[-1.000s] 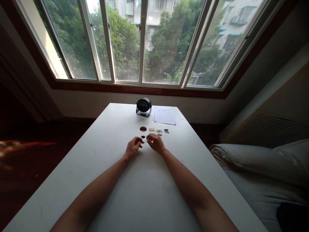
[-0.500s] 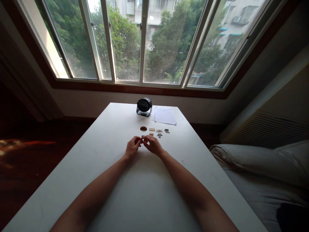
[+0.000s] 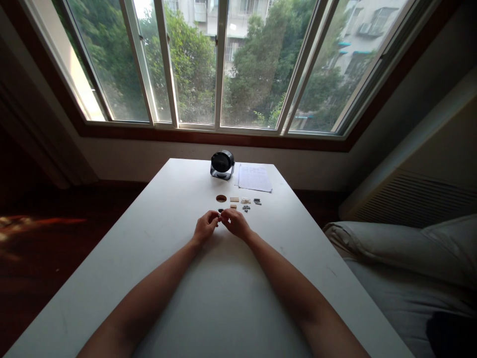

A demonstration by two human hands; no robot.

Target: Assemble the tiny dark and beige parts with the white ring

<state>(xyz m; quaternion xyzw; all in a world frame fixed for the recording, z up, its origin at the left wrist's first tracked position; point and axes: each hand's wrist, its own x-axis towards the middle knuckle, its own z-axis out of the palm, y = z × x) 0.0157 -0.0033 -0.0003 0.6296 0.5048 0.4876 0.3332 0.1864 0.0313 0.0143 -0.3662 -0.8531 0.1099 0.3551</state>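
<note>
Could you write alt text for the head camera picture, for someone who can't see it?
Two bare hands, left and right, meet over a small dark piece on a white table. Beyond lie small bricks, a brown disc, paper and a fan.

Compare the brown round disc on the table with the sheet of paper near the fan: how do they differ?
The brown disc is round and dark; the sheet of paper is rectangular and white with faint print. The disc is much smaller than the paper. The disc lies left of the row of small pieces, nearer the hands; the paper lies farther back, right of the black fan. Both lie flat on the white table, and neither is touched.
</note>
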